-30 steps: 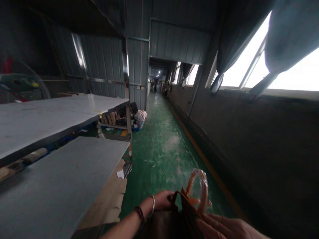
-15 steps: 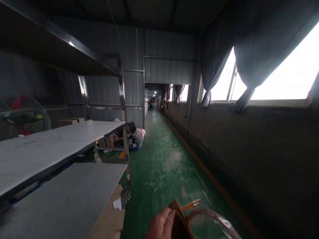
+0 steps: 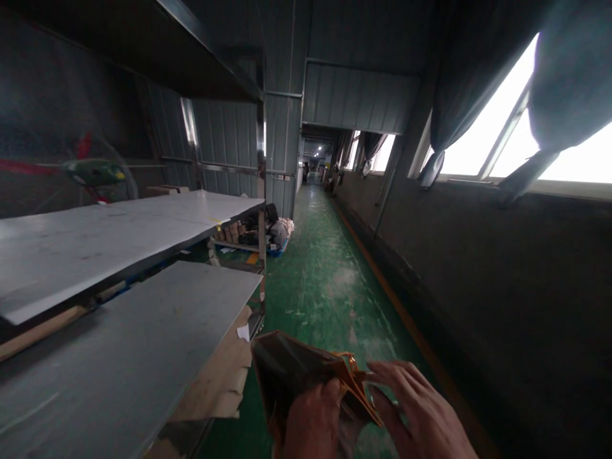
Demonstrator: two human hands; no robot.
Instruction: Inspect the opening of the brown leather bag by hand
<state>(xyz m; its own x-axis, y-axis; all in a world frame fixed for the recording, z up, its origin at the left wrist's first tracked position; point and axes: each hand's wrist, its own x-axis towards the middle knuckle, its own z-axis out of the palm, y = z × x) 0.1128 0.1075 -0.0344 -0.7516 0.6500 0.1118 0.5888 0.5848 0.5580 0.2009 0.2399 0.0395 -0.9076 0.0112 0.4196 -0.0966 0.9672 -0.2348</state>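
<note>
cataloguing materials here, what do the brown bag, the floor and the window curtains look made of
Brown bag: perhaps leather or imitation leather, going by its stiff, flat panels and thin orange-brown edges. Floor: likely painted or coated concrete, green and semi-gloss, with light reflections and pale scuffs. Window curtains: fabric, matte grey, hanging in soft gathered folds; fibre unclear.

Factory workshop: ribbed metal wall (image 3: 354, 95), green floor (image 3: 325, 280), orange line (image 3: 398, 311), loaded pallet (image 3: 277, 252), shelving rack (image 3: 143, 331).
</note>
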